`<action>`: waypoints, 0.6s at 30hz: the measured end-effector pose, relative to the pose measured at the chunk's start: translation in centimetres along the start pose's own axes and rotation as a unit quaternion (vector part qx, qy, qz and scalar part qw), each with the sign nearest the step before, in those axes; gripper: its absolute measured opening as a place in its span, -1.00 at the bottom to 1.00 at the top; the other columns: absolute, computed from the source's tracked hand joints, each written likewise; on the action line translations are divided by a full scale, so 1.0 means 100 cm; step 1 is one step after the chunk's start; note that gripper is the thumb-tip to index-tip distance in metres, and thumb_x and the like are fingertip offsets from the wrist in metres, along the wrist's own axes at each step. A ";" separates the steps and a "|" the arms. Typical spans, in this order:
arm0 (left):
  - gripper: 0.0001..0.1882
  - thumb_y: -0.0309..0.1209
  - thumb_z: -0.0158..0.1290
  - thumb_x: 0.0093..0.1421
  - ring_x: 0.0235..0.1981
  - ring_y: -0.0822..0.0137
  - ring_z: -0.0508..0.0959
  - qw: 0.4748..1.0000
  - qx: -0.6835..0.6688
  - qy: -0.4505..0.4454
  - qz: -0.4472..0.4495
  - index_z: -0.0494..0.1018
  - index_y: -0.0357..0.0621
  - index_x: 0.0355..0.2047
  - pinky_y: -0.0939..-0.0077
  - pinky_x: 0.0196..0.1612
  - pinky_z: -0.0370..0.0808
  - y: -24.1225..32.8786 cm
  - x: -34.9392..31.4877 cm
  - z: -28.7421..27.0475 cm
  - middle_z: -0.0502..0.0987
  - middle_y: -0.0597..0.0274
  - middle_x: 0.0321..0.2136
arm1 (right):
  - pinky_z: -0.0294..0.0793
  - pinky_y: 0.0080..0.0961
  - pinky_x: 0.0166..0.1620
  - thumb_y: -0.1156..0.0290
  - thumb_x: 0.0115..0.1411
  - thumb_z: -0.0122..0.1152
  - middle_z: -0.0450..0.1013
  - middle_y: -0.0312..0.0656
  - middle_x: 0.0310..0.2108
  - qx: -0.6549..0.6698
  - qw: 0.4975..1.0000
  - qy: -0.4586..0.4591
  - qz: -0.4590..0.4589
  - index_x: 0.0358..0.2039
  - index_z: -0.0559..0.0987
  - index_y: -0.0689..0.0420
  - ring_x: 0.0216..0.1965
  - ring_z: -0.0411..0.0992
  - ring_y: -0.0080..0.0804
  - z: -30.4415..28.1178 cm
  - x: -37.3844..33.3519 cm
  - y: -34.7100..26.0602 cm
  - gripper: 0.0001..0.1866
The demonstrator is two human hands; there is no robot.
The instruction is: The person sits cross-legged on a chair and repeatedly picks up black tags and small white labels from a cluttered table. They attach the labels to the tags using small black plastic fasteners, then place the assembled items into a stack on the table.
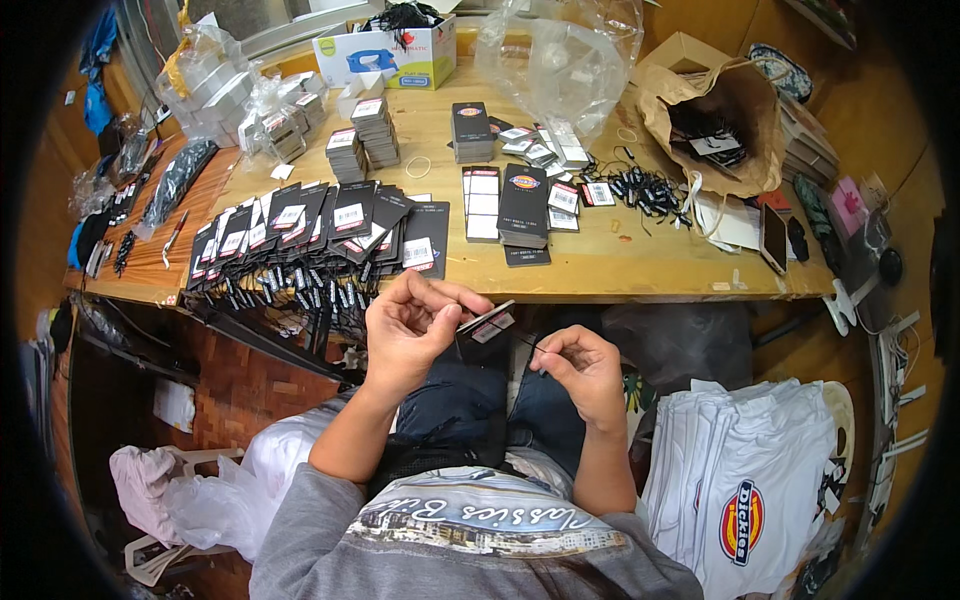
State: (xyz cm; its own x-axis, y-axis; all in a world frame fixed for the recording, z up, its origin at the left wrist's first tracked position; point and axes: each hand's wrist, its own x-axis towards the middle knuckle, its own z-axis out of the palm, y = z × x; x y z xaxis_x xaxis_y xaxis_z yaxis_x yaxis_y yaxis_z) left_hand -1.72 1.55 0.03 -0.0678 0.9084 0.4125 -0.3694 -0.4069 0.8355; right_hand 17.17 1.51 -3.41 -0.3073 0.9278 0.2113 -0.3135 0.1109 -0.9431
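Note:
Above my lap, just off the table's front edge, my left hand (408,328) pinches a hang tag (493,323) between thumb and fingers. The tag is seen nearly edge-on, with a white and red label on one face. A thin black string (524,343) runs from the tag to my right hand (583,372), whose thumb and fingers are closed on it. Nearest to my left hand on the table is a spread of black hang tags (300,225) with white labels, their strings hanging over the edge. A stack of black tags (524,205) lies beyond my hands.
Loose black strings (645,190) lie in a heap at the right, near a brown paper bag (765,125). Small label stacks (375,135) and a box (425,65) stand farther back. A phone (773,238) rests at the right edge. Folded white shirts (740,460) are piled beside me.

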 end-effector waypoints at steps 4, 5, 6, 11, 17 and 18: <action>-0.90 -0.54 -0.05 0.03 -0.51 0.40 0.44 0.999 -0.043 0.014 -0.015 0.25 -0.27 -0.47 0.64 -0.40 0.39 0.003 -0.001 0.004 0.44 0.09 -0.55 | 0.29 -0.74 -0.44 0.56 -0.05 0.13 0.35 -0.26 -0.57 0.079 0.997 0.010 0.009 -0.50 0.41 0.26 -0.57 0.29 -0.61 -0.002 0.001 -0.002 -0.90; -0.91 -0.55 -0.05 0.04 -0.52 0.44 0.42 0.998 -0.063 0.018 -0.026 0.26 -0.28 -0.44 0.63 -0.36 0.37 0.004 -0.001 0.005 0.44 0.11 -0.55 | 0.29 -0.74 -0.46 0.55 -0.06 0.14 0.35 -0.25 -0.59 0.133 0.991 0.000 0.026 -0.49 0.42 0.26 -0.59 0.28 -0.60 -0.004 0.000 -0.003 -0.89; -0.90 -0.53 -0.05 0.04 -0.52 0.45 0.42 0.997 -0.063 0.013 -0.030 0.27 -0.28 -0.44 0.63 -0.37 0.36 0.002 -0.001 0.003 0.43 0.14 -0.56 | 0.28 -0.73 -0.48 0.54 -0.07 0.16 0.35 -0.24 -0.60 0.186 0.982 -0.011 0.043 -0.49 0.42 0.26 -0.62 0.27 -0.60 -0.005 -0.001 -0.004 -0.88; -0.89 -0.48 -0.05 0.06 -0.49 0.50 0.40 0.997 -0.024 -0.024 -0.075 0.31 -0.28 -0.43 0.67 -0.37 0.33 -0.010 -0.003 0.000 0.40 0.25 -0.55 | 0.31 -0.72 -0.51 0.54 -0.10 0.18 0.37 -0.19 -0.59 0.230 0.973 -0.027 0.004 -0.45 0.44 0.28 -0.61 0.31 -0.55 -0.008 -0.001 -0.003 -0.83; -0.91 -0.60 -0.05 -0.01 -0.49 0.46 0.39 0.984 0.091 -0.106 -0.107 0.44 -0.36 -0.49 0.65 -0.40 0.35 -0.005 -0.008 0.023 0.38 0.18 -0.52 | 0.39 -0.69 -0.45 0.62 -0.09 0.13 0.40 -0.12 -0.51 0.104 0.994 0.025 -0.009 -0.43 0.44 0.32 -0.53 0.38 -0.50 0.002 -0.005 -0.014 -0.85; -0.91 -0.60 -0.04 -0.01 -0.49 0.46 0.40 0.982 0.080 -0.118 -0.121 0.44 -0.35 -0.46 0.66 -0.40 0.36 -0.006 -0.009 0.024 0.39 0.19 -0.51 | 0.40 -0.68 -0.44 0.63 -0.08 0.12 0.40 -0.11 -0.50 0.075 0.996 0.043 -0.016 -0.43 0.43 0.32 -0.52 0.39 -0.49 0.004 -0.006 -0.016 -0.86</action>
State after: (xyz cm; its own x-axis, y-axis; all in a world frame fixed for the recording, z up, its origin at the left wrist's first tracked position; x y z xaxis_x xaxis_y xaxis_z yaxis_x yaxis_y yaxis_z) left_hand 0.77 0.71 0.04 0.2284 0.9406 0.2510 -0.1955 -0.2082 0.9583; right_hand 17.48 0.64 -1.93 -0.2192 0.9526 0.2112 -0.4549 0.0917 -0.8858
